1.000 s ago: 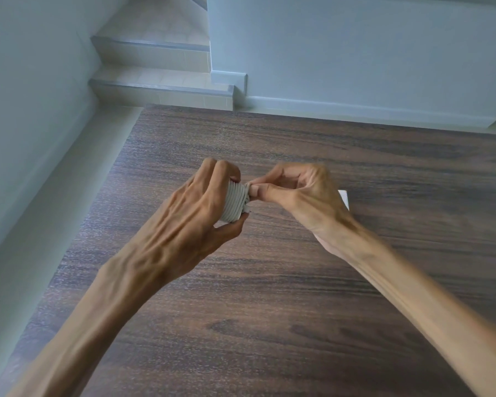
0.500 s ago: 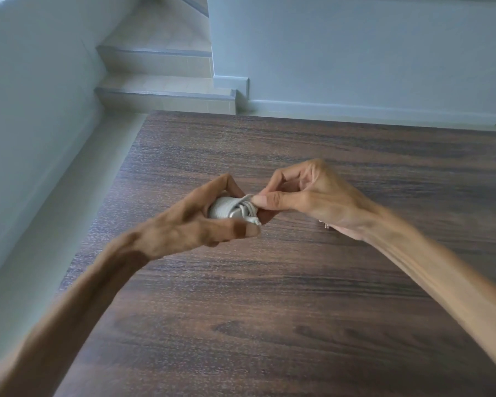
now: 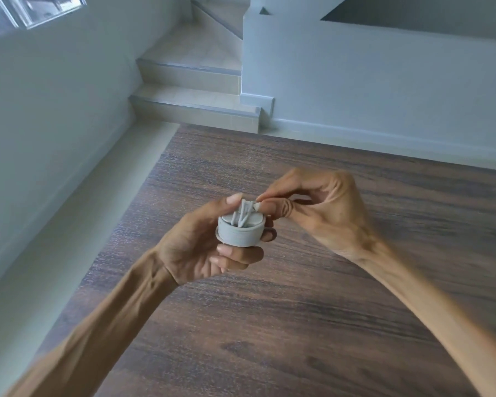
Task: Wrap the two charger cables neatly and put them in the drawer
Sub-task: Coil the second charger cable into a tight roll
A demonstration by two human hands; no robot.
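Above the table (image 3: 298, 325), the left hand (image 3: 201, 247) had turned the gripped cable coil (image 3: 241, 229) end-up; the right hand (image 3: 312, 207) pinched its loose end (image 3: 255, 207), wrapping nearly finished.

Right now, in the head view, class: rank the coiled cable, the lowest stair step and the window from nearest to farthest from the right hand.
1. Coiled cable: its loose end is pinched by the right hand, just to its left.
2. Lowest stair step: beyond the table, up and left.
3. Window: far top-left corner.
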